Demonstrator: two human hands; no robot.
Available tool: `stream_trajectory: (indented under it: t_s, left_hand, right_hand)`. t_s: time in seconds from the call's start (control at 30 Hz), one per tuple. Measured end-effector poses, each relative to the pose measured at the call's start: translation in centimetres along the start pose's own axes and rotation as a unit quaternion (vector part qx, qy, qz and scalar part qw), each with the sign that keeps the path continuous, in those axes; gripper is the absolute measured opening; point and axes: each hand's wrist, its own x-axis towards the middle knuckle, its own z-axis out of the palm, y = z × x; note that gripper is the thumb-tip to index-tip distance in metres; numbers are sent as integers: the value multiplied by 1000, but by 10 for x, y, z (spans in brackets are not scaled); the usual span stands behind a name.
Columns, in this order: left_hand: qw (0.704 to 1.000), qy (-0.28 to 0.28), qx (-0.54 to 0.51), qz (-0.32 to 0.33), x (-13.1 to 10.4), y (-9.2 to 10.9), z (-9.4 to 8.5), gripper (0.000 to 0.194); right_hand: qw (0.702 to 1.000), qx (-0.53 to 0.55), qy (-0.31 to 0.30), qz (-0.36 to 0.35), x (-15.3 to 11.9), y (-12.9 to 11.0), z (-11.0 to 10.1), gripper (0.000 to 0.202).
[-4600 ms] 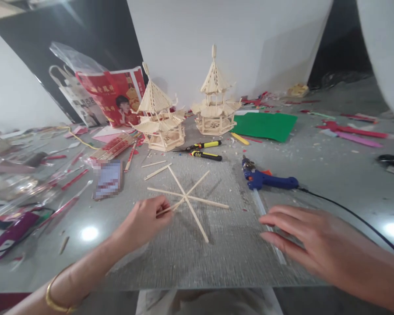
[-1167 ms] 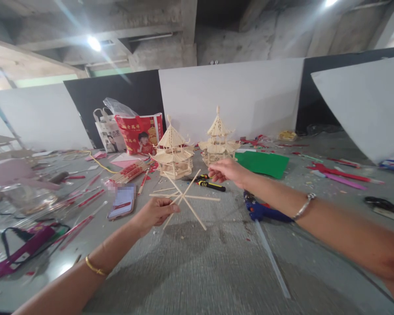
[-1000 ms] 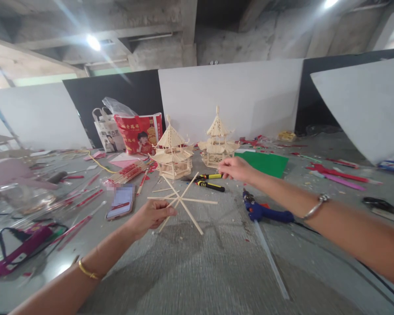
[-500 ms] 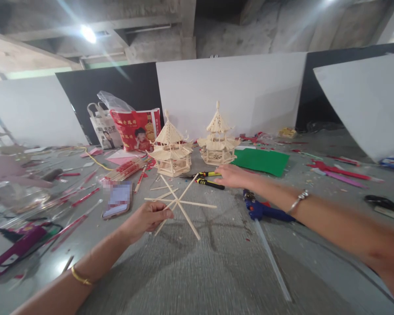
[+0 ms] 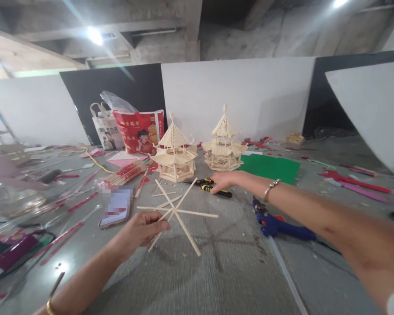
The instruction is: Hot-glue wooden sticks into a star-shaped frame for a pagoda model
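My left hand (image 5: 150,228) is closed, pinching one arm of a star (image 5: 175,211) made of thin wooden sticks that cross at the centre. The star is held over the table, left of the middle. My right hand (image 5: 226,180) reaches forward, its fingers closed over the handles of yellow-and-black pliers (image 5: 222,192) that lie on the table. The pliers' jaws point left, towards the foot of a wooden stick pavilion (image 5: 176,162). A second pavilion (image 5: 224,153) stands behind my right hand. Several loose sticks (image 5: 164,194) lie just beyond the star.
A blue glue gun (image 5: 276,223) with a long clear glue stick lies under my right forearm. Green sheet (image 5: 269,168) lies behind it. Left are a phone (image 5: 116,208), patterned stick packs (image 5: 126,172) and a red bag (image 5: 138,131). Paper scraps litter the grey table (image 5: 197,284).
My right hand has moved slightly left and closed over the pliers' handles. My left hand still holds the star, now slightly lower in view. The view has shifted a little.
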Motion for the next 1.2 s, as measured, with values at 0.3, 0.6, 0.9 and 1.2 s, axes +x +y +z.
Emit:
stream_trajectory:
  t_s: [0.3, 0.6, 0.9, 1.2]
  left_hand:
    - [999, 17, -32, 31, -5, -3, -5, 36]
    - [996, 17, -69, 62, -11, 2, -2, 31]
    - [993, 14, -87, 82, -16, 4, -3, 25]
    - [992, -8, -62, 110, -19, 4, -5, 32]
  right_hand:
    - [991, 90, 23, 98, -12, -19, -1, 30]
    - [910, 363, 133, 148, -97, -5, -8, 7]
    - [855, 492, 141, 83, -145, -28, 10, 17]
    - [944, 284, 166, 4, -163, -43, 9, 13]
